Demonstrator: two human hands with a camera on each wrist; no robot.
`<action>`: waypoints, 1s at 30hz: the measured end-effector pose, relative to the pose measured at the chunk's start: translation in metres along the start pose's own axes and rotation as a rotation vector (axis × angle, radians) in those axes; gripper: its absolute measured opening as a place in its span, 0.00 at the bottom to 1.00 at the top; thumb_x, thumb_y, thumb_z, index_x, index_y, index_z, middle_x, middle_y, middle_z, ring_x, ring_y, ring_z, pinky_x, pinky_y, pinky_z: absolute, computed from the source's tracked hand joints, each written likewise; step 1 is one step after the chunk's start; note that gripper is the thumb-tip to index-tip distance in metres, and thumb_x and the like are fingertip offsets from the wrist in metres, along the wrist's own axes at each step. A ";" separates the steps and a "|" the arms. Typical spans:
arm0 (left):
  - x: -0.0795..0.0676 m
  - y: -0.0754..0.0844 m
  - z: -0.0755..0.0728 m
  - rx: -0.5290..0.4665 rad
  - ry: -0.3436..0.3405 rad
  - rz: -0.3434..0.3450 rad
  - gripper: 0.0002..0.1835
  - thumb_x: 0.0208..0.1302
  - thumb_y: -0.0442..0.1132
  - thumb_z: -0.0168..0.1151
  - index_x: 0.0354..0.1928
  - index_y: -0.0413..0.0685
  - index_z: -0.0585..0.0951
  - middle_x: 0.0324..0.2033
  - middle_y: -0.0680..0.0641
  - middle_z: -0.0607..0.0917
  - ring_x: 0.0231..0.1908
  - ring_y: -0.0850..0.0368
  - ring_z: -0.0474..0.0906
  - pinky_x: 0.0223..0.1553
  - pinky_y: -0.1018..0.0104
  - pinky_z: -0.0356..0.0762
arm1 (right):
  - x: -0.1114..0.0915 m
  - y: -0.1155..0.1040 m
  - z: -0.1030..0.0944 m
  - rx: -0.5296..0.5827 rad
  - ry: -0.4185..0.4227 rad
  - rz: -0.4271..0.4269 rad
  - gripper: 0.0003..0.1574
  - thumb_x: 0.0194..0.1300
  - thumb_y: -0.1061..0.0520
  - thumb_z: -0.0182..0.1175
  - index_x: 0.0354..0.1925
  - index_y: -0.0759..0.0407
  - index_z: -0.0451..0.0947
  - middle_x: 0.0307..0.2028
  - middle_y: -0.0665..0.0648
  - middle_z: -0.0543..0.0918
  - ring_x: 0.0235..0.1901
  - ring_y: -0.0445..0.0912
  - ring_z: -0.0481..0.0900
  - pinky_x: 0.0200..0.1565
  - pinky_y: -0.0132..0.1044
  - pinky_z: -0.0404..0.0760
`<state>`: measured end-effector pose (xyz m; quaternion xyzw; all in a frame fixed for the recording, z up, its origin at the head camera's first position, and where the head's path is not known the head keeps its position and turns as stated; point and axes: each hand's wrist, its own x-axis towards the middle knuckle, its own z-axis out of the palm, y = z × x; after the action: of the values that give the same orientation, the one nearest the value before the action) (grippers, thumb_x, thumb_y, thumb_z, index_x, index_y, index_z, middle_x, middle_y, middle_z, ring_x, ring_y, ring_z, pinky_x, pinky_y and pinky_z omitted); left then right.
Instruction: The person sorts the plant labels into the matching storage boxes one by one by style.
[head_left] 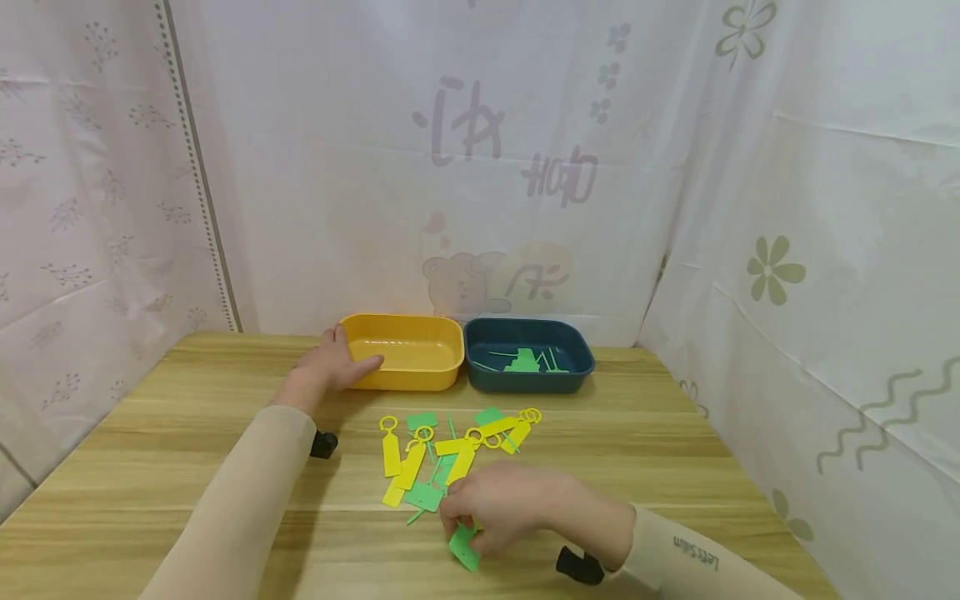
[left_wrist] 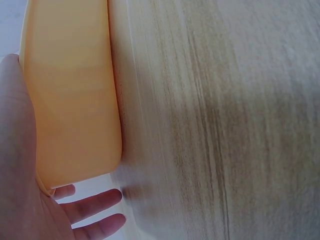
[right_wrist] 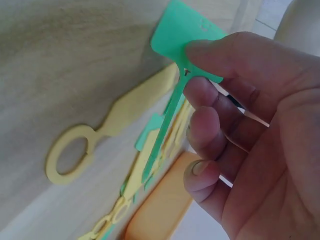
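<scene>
Near the front of the desk (head_left: 637, 442), the right hand (head_left: 517, 504) pinches a green tag (head_left: 463, 547) between thumb and forefinger, the other fingers curled loosely, the tag's thin stem sticking out free. At the back, the left hand (head_left: 330, 362) rests on the left end of the yellow bin (head_left: 405, 380), its thumb over the rim and its fingers fairly straight and spread outside the end wall; how firmly it presses, I cannot tell. The two hands are well apart. Between the right hand and the bins lies a loose pile of yellow tags (head_left: 392, 455) and more green tags (head_left: 424, 497), overlapping so that several are partly covered and hard to count. Further green tags lie in the blue bin (head_left: 528, 382), just beside the yellow one, also jumbled. From the head, the right hand hides the held tag's stem and part of a yellow tag; the right wrist view shows both, with the pile beyond blurred. The left wrist view cuts off the yellow bin at the top and the thumb at the left edge.
</scene>
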<state>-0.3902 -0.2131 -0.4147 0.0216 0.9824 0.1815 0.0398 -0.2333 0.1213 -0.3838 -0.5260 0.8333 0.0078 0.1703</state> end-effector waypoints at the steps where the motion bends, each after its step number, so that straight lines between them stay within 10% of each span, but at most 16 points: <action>1: 0.001 0.000 0.000 0.000 0.000 0.000 0.68 0.75 0.79 0.44 0.85 0.25 0.35 0.86 0.22 0.42 0.77 0.15 0.61 0.76 0.22 0.62 | 0.000 0.000 -0.002 0.011 -0.001 -0.001 0.13 0.66 0.57 0.75 0.44 0.38 0.86 0.35 0.37 0.80 0.32 0.32 0.72 0.37 0.23 0.72; 30: 0.005 -0.004 0.003 -0.004 0.008 0.008 0.70 0.73 0.82 0.44 0.85 0.24 0.35 0.86 0.22 0.42 0.78 0.15 0.60 0.76 0.21 0.61 | -0.002 0.059 -0.048 0.036 0.209 0.169 0.08 0.69 0.56 0.72 0.43 0.41 0.85 0.37 0.39 0.85 0.37 0.36 0.79 0.46 0.34 0.83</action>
<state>-0.3952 -0.2156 -0.4197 0.0245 0.9821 0.1836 0.0352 -0.2974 0.1405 -0.3478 -0.4487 0.8878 -0.0478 0.0906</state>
